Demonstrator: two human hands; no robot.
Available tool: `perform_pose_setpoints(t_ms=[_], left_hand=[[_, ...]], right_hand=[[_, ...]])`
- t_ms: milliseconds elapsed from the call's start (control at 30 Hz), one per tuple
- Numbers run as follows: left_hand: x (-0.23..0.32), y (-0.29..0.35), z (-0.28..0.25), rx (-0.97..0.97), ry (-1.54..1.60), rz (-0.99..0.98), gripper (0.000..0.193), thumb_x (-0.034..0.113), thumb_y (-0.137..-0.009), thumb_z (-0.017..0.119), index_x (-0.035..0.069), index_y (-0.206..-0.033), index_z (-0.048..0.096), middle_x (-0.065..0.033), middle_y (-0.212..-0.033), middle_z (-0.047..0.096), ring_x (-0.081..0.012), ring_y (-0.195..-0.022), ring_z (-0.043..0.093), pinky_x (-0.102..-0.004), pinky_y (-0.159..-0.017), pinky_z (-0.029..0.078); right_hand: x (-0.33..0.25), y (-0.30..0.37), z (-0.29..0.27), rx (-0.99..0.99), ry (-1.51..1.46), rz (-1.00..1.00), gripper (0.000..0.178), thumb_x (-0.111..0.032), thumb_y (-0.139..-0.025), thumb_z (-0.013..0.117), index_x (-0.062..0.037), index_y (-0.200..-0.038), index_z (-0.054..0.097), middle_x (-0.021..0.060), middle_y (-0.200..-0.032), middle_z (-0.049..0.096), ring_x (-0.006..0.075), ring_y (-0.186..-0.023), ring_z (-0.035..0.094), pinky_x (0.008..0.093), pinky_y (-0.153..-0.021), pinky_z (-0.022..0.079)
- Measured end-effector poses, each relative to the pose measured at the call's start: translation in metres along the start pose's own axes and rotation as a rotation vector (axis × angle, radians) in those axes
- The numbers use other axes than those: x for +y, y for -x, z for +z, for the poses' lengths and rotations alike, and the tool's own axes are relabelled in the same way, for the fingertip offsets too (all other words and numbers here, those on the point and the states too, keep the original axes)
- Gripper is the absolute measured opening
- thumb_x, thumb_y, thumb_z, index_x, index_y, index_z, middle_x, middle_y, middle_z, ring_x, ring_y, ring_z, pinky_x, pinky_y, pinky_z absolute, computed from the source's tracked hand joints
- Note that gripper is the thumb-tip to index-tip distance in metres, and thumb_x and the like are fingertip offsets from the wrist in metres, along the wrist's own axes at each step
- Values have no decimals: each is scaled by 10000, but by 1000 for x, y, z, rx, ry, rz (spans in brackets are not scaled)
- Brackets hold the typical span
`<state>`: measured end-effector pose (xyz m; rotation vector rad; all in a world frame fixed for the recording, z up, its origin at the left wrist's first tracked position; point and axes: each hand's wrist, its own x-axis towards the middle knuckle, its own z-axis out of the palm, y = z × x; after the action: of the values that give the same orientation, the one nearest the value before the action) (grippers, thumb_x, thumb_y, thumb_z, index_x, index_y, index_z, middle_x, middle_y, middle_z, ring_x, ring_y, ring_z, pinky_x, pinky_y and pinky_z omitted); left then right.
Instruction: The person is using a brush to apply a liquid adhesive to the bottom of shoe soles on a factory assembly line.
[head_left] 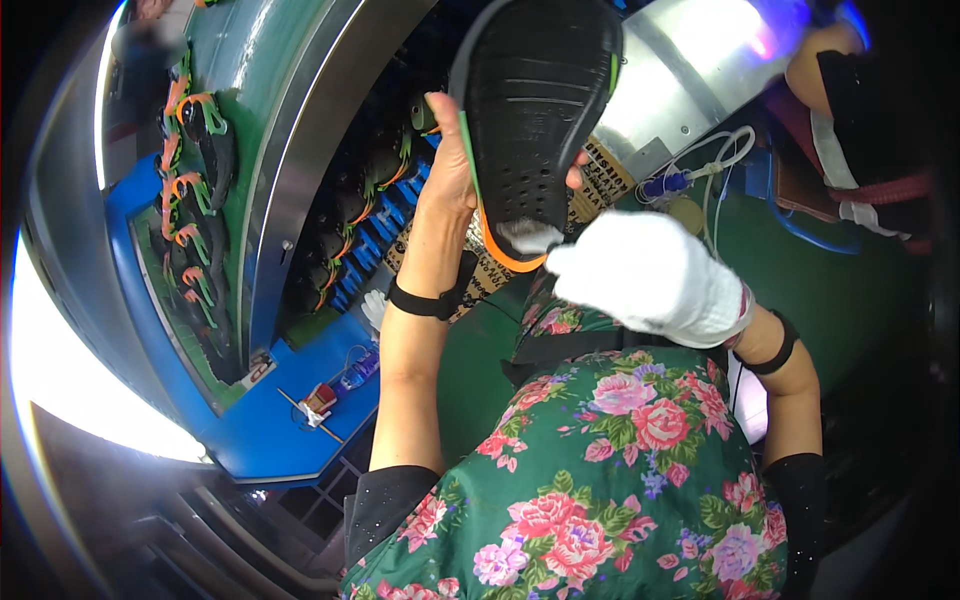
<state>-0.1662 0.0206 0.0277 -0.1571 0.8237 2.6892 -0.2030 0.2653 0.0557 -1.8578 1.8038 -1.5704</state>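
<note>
My left hand (455, 170) is bare and holds up a black shoe sole (535, 120), thumb along its left edge and fingertips showing at its right. Grooves cross the sole, small holes dot its lower part, and an orange and green rim edges it. In a white knitted glove, my right hand (650, 280) is closed on a brush whose pale bristles (528, 236) touch the sole's inner face at the orange-rimmed lower end. The glove hides the brush handle.
On the left, a green conveyor belt (255, 50) carries several black, orange and green shoe parts (205, 170). Blue racks (385, 215) with more such parts stand beyond my left forearm. Printed cardboard (600, 175), white cables (725, 150) and another person's arm (820, 70) are at right.
</note>
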Motion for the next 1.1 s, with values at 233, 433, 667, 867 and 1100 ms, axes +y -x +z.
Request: perform_pose_setpoints(t_ms=[233,433,667,867,1100], left_hand=[[-3,5,-13,128,-340,-158,1192,922,-742,452,-31,-1457,482,-302,-1206,660,-395,-986,727,-516,-783,643],[-1,2,-10,254,-564,-228,1005,801,-921,407,4,-1531,392,-167,-1454,541,-221,-1275,576,-354,-989,570],[-23,2,-16,35,106,-134,1031,861,-913,217,33,-1447,523,-196,-1213,694,-307,-897,746,-490,-810,628],[-70,10,-14,417,196,-33,596,460,-1106,305,-8,-1300,619,-186,-1163,714,-304,-987,737,-454,-885,622],[-83,22,24,517,-253,93,445,290,-1090,496,-42,-1384,536,-212,-1233,675,-332,-1140,680,-475,-1046,542]], right_hand=[[5,0,-5,12,-113,-30,297,-104,-768,795,-89,-1062,753,77,-996,735,246,-802,672,363,-732,574],[10,-16,-13,-166,-263,23,192,-96,-808,776,-71,-998,760,98,-973,755,291,-829,696,410,-790,570],[7,-15,-21,2,-490,381,125,-20,-778,813,-32,-900,785,105,-909,774,238,-795,736,355,-775,582],[9,-19,-39,348,-202,550,141,62,-791,768,30,-928,750,135,-951,753,195,-862,716,300,-783,554],[7,-23,-48,189,14,358,216,57,-740,785,-29,-937,763,120,-920,751,241,-821,715,337,-737,556]])
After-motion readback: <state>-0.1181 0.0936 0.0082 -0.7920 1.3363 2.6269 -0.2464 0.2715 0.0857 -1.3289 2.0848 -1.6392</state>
